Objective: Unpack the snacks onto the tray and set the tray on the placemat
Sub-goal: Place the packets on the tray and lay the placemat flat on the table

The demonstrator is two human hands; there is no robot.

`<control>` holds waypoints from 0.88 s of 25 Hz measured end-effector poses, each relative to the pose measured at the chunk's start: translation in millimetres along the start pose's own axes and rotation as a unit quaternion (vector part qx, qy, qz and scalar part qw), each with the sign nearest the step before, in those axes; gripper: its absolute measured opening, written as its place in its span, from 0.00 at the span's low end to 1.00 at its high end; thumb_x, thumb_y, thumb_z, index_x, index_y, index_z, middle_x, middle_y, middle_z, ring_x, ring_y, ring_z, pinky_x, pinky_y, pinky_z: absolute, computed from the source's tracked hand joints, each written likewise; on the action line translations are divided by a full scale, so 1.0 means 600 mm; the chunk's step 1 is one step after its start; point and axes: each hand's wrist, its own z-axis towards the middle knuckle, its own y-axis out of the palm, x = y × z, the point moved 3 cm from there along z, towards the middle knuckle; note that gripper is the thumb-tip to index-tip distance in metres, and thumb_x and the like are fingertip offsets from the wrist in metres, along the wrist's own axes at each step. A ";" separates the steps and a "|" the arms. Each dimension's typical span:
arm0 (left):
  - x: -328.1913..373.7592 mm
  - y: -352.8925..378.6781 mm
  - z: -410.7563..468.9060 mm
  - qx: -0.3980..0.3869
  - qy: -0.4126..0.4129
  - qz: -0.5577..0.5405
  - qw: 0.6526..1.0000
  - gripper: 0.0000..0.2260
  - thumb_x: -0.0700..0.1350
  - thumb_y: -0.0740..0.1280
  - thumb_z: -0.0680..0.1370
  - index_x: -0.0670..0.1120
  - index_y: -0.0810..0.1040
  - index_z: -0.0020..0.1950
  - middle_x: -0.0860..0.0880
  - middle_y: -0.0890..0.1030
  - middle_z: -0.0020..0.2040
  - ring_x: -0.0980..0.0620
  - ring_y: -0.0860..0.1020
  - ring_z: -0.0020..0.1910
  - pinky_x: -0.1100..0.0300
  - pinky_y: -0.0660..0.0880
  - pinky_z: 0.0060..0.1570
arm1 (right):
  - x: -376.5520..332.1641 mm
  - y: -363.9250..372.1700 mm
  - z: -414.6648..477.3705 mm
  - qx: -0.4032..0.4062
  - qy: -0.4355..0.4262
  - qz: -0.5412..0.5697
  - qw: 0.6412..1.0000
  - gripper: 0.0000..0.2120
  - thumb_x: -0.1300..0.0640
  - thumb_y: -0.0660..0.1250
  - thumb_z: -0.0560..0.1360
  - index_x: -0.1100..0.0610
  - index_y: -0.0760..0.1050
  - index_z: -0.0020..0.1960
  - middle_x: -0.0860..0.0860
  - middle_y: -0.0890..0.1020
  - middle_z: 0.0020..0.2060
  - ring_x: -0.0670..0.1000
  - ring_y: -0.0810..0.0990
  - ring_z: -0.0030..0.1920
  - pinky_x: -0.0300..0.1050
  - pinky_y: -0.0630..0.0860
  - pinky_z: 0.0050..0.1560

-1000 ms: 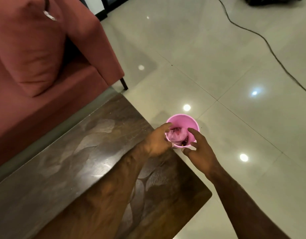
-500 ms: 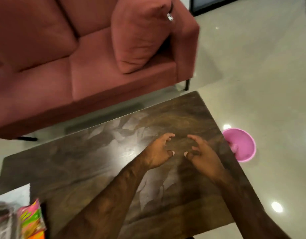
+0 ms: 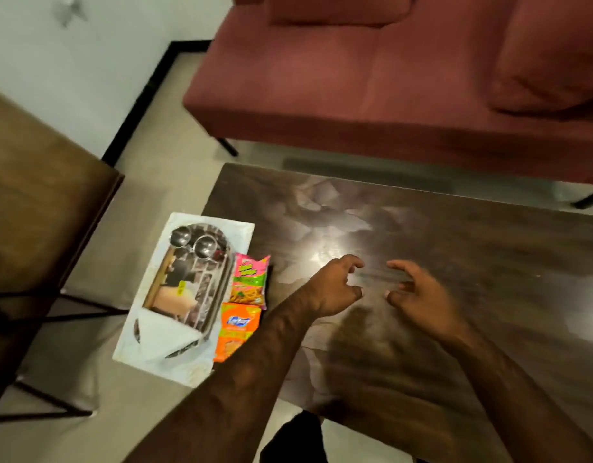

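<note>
A shiny metal tray (image 3: 201, 295) lies on a white placemat (image 3: 148, 339) at the left end of the dark wooden table (image 3: 455, 262). Two small steel bowls (image 3: 193, 242) sit at the tray's far end. Beside the tray's right edge lie a pink and green snack packet (image 3: 250, 279) and an orange snack packet (image 3: 236, 330). My left hand (image 3: 335, 289) and my right hand (image 3: 418, 295) hover side by side over the middle of the table, fingers loosely curled, holding nothing. Both are to the right of the packets.
A red sofa (image 3: 372, 78) runs along the far side of the table. A brown wooden side table (image 3: 37, 202) with black legs stands at the left. Pale floor tiles lie between them.
The view has swung left from the pink bin on the floor to the tray end of the table. Both hands left the bin and now hover empty over the table.
</note>
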 end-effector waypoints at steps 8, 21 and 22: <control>-0.293 -0.189 -0.060 0.041 -0.075 -0.082 0.993 0.19 0.33 0.69 0.76 0.39 0.74 0.66 0.38 0.75 0.62 0.49 0.72 0.47 0.60 0.70 0.46 | -0.143 0.309 0.078 -0.094 0.022 -0.041 0.994 0.23 0.67 0.70 0.76 0.55 0.74 0.69 0.53 0.80 0.62 0.61 0.82 0.52 0.50 0.79 0.49; -0.517 -0.177 -0.101 0.051 -0.213 -0.031 0.975 0.18 0.41 0.67 0.76 0.40 0.72 0.65 0.38 0.75 0.62 0.38 0.76 0.62 0.51 0.74 0.61 | -0.106 0.550 0.171 -0.084 0.176 -0.013 0.981 0.22 0.62 0.75 0.74 0.60 0.65 0.60 0.55 0.78 0.47 0.50 0.81 0.42 0.36 0.70 0.29; -0.519 -0.169 -0.100 0.048 -0.226 -0.008 0.973 0.20 0.42 0.67 0.75 0.40 0.70 0.66 0.38 0.74 0.63 0.37 0.75 0.63 0.48 0.73 0.61 | -0.106 0.555 0.180 -0.075 0.185 -0.011 0.980 0.25 0.58 0.76 0.74 0.62 0.67 0.65 0.55 0.81 0.55 0.55 0.83 0.49 0.41 0.72 0.34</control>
